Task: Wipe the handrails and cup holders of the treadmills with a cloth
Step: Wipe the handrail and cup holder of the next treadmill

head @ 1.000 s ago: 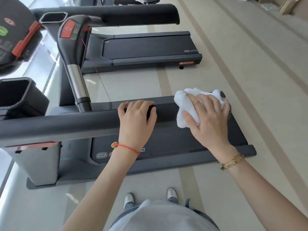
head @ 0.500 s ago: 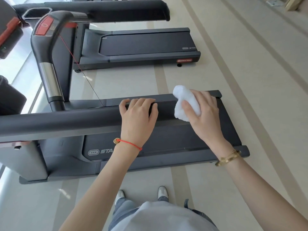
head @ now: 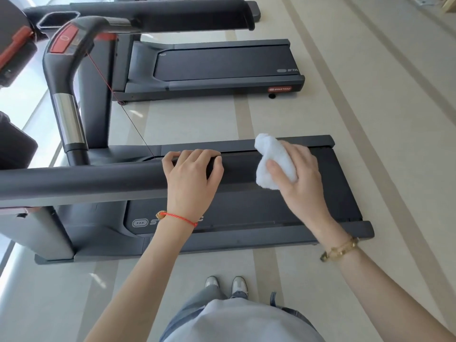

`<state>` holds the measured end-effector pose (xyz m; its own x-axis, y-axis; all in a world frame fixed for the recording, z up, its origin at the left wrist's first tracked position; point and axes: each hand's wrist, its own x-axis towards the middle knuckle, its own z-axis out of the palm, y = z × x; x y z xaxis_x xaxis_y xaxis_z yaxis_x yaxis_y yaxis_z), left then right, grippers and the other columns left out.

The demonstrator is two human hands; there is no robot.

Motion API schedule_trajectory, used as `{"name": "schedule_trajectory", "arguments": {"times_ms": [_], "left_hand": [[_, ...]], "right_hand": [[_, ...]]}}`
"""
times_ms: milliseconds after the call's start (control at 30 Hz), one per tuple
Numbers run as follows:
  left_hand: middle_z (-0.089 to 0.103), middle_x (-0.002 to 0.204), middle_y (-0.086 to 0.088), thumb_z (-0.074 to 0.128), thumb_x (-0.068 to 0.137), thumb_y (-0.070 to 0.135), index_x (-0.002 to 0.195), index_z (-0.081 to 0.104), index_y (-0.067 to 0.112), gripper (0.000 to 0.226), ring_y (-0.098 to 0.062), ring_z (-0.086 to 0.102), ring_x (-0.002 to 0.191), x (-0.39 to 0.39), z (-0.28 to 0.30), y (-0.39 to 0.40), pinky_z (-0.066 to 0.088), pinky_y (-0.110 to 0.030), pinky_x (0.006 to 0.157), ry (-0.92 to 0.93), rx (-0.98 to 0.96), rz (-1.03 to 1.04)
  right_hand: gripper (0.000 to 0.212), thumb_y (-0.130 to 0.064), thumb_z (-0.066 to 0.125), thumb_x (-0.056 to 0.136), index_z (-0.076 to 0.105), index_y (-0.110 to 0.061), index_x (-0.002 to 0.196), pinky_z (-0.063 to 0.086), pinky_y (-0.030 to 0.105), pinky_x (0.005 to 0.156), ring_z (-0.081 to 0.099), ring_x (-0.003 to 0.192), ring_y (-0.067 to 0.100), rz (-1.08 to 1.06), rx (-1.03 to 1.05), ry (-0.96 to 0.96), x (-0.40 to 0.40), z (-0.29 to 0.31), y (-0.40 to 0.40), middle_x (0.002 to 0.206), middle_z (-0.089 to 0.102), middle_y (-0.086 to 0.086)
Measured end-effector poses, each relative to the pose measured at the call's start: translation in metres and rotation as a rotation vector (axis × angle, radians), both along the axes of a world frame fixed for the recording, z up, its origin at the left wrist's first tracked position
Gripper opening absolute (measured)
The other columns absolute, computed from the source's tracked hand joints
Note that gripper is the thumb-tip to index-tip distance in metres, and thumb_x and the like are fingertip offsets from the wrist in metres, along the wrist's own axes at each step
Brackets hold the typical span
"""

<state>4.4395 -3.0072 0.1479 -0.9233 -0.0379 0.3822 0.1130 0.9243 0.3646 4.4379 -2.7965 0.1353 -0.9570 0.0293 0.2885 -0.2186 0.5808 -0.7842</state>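
A thick black handrail [head: 86,180] of the near treadmill runs across the left and middle of the head view. My left hand [head: 191,176] lies on top of it with the fingers curled over its far side. Just to the right, my right hand [head: 299,174] grips a bunched white cloth [head: 272,161] against the rail's right end, which the cloth hides. A second treadmill's black handrail [head: 172,17] lies across the top, with a cup holder [head: 59,19] at its left.
The near treadmill's belt deck [head: 340,193] lies below my hands, and another treadmill deck [head: 222,62] sits further back. A curved console post with a red button [head: 64,41] and a chrome section [head: 69,119] rises at left. Pale floor [head: 382,119] stretches right. My shoes [head: 225,285] stand close to the deck.
The cloth in my right hand has slid slightly left along the rail's end and bunched up tighter. My left hand has kept its place on the rail. The view has shifted right.
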Motion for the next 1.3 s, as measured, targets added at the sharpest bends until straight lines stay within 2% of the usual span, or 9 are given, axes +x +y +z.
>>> {"name": "schedule_trajectory", "arguments": {"times_ms": [100,167,233,300,400,533,767,967,1300], "left_hand": [[0.070,0.093,0.010,0.041,0.100,0.033,0.102,0.070,0.025,0.031,-0.015,0.061,0.090,0.001,0.000,0.000,0.028,-0.039,0.102,-0.004,0.004,-0.005],[0.070,0.093,0.010,0.042,0.100,0.033,0.103,0.070,0.025,0.030,-0.015,0.060,0.090,0.002,0.000,0.000,0.028,-0.039,0.101,-0.006,0.002,-0.007],[0.070,0.094,0.010,0.042,0.100,0.032,0.103,0.070,0.024,0.030,-0.015,0.060,0.091,0.003,0.000,0.001,0.027,-0.038,0.101,-0.007,-0.001,-0.007],[0.070,0.094,0.010,0.041,0.100,0.032,0.103,0.070,0.024,0.030,-0.016,0.060,0.091,0.003,0.000,0.002,0.027,-0.038,0.100,-0.008,-0.003,-0.009],[0.070,0.092,0.009,0.039,0.100,0.033,0.101,0.070,0.024,0.032,-0.016,0.060,0.089,0.002,-0.001,0.002,0.028,-0.038,0.098,0.001,-0.007,-0.003],[0.070,0.092,0.008,0.038,0.100,0.034,0.101,0.069,0.024,0.033,-0.017,0.060,0.089,0.001,-0.002,0.001,0.028,-0.038,0.097,-0.004,-0.027,-0.007],[0.069,0.093,0.008,0.041,0.101,0.031,0.104,0.069,0.023,0.029,-0.018,0.059,0.091,0.002,0.000,0.000,0.027,-0.038,0.098,-0.017,-0.021,-0.023],[0.070,0.099,0.007,0.046,0.100,0.024,0.104,0.070,0.021,0.024,-0.020,0.058,0.098,0.003,0.000,-0.005,0.028,-0.036,0.098,-0.003,0.063,-0.053],[0.070,0.098,0.005,0.050,0.099,0.021,0.103,0.071,0.020,0.022,-0.021,0.059,0.100,0.017,0.005,-0.046,0.028,-0.038,0.097,0.026,0.029,0.078]], "right_hand": [[0.029,-0.041,0.056,0.094,0.055,-0.033,0.122,0.037,0.034,0.101,0.040,0.116,-0.010,-0.007,0.004,0.047,0.005,-0.005,0.001,0.115,0.051,-0.036],[0.016,-0.048,0.054,0.092,0.059,-0.038,0.105,0.041,0.031,0.093,0.051,0.108,-0.003,-0.033,-0.096,-0.070,-0.004,0.001,0.004,0.107,0.059,-0.031],[0.018,-0.051,0.056,0.091,0.064,-0.035,0.092,0.045,0.027,0.084,0.061,0.097,0.005,-0.043,-0.252,-0.243,-0.018,0.008,0.010,0.096,0.067,-0.017],[0.016,-0.049,0.056,0.092,0.066,-0.037,0.087,0.045,0.023,0.079,0.062,0.093,0.002,-0.056,-0.300,-0.340,-0.025,0.009,0.015,0.091,0.069,-0.015],[0.018,-0.053,0.051,0.092,0.063,-0.039,0.093,0.049,0.031,0.085,0.060,0.097,0.004,-0.082,-0.189,-0.265,-0.017,0.005,0.012,0.097,0.066,-0.016],[0.035,-0.059,0.042,0.092,0.054,-0.041,0.121,0.041,0.036,0.095,0.048,0.109,0.011,-0.060,0.050,-0.069,-0.001,0.000,0.007,0.114,0.055,-0.017],[0.046,-0.056,0.038,0.094,0.060,-0.029,0.124,0.039,0.046,0.091,0.051,0.111,0.025,0.048,0.515,0.157,-0.007,0.015,-0.007,0.119,0.059,-0.009],[0.044,-0.056,0.035,0.096,0.064,-0.028,0.113,0.035,0.046,0.085,0.054,0.101,0.026,0.111,0.661,0.217,-0.017,0.023,-0.031,0.110,0.063,-0.008],[0.053,-0.057,0.021,0.098,0.059,-0.029,0.122,0.036,0.046,0.085,0.053,0.099,0.024,0.228,0.792,0.159,-0.022,0.032,-0.074,0.114,0.061,-0.008]]}}
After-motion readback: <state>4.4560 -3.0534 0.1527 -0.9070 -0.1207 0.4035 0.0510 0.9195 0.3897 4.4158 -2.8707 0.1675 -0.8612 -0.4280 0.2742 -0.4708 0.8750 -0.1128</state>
